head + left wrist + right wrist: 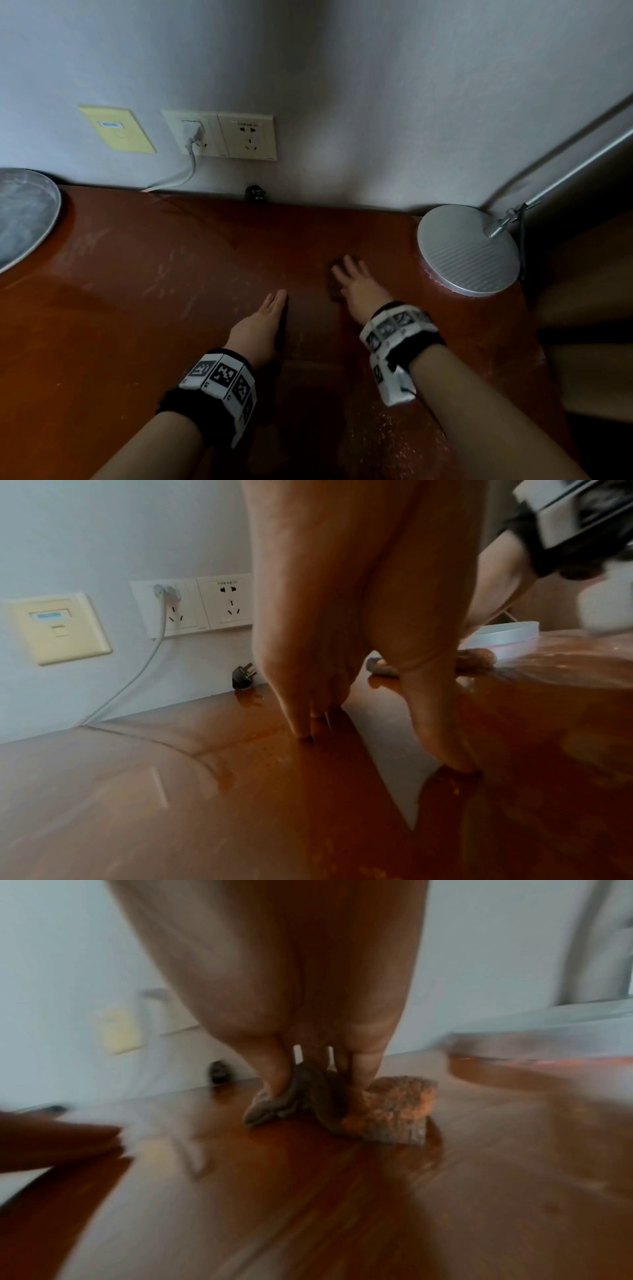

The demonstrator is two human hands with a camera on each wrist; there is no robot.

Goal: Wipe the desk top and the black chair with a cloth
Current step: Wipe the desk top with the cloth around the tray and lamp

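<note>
The reddish-brown desk top (154,308) fills the head view and shows pale smears. My right hand (352,277) lies on a small brown cloth (334,289) right of centre, with its fingers spread and pressing down. In the blurred right wrist view the cloth (394,1110) is bunched under those fingers (274,1080). My left hand (272,305) rests flat on the desk just left of it, fingers straight and together, holding nothing. The left wrist view shows its fingertips (304,731) touching the wood. The black chair is out of view.
A round silver lamp base (469,250) stands close to the right of the cloth, and its arm rises to the upper right. A grey round tray (24,212) sits at the desk's left end. Wall sockets (246,137), a white cable (185,174) and a loose black plug (255,195) line the back edge.
</note>
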